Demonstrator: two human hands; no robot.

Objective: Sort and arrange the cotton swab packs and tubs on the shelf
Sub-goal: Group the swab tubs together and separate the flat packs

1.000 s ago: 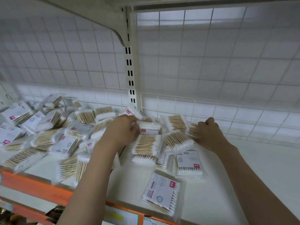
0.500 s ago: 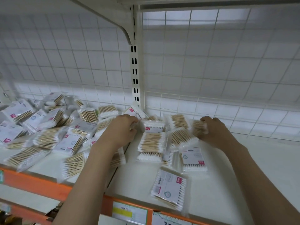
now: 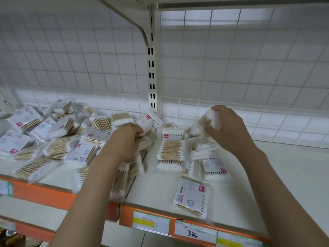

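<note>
Several clear packs of wooden cotton swabs lie in a loose heap across the left and middle of the white shelf. My right hand holds one swab pack lifted above the shelf, its white tips showing past my fingers. My left hand grips another pack near the upright post, low in the pile. A pack with its wooden sticks up lies between my hands. One pack with a white and pink label lies close to the front edge.
A slotted upright post splits the wire-grid back wall. The shelf above overhangs. An orange front rail carries price labels. Bare shelf surface lies to the right of my right arm.
My right hand has risen off the shelf with a swab pack in it. My left hand stays at the pile by the post. The camera has moved closer and slightly left.
</note>
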